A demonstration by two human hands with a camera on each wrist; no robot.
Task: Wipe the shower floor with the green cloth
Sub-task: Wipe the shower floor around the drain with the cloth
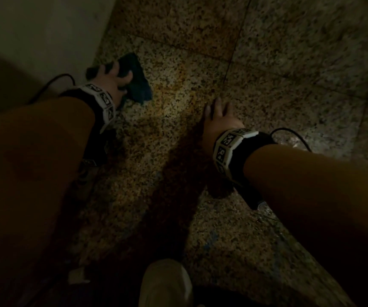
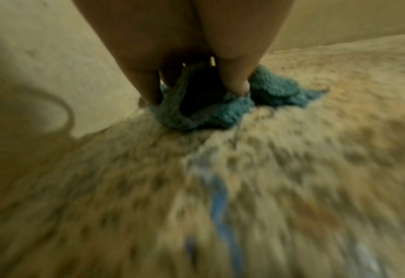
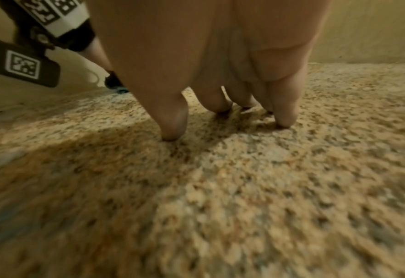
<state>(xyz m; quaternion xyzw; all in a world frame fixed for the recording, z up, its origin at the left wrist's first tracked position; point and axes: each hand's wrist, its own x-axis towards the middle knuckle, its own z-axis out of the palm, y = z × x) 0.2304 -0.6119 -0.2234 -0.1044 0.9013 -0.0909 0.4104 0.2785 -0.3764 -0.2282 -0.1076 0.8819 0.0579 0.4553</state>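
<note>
- Green cloth [image 1: 134,82] sat bunched under the left hand [image 1: 112,84], at the foot of the wall [image 1: 34,36] on that hand's outer side.
- Left hand's fingers [image 2: 149,88] were spread and pressing down into the cloth; thumb [image 2: 238,80] dug into a fold. More a press than a pinch.
- Right hand [image 1: 219,117] was well apart from the cloth, fingertips [image 3: 172,129] propped on the bare shower floor [image 1: 289,63], spread, holding nothing. Looked like a brace.
- Cloth's long axis ran roughly away from the left wrist, slanting toward the right hand's side.
- Left hand was clearly nearer, already on it.
- My read: unwiped floor lay between the hands, so the next stroke should go from the wall toward the right hand.
</note>
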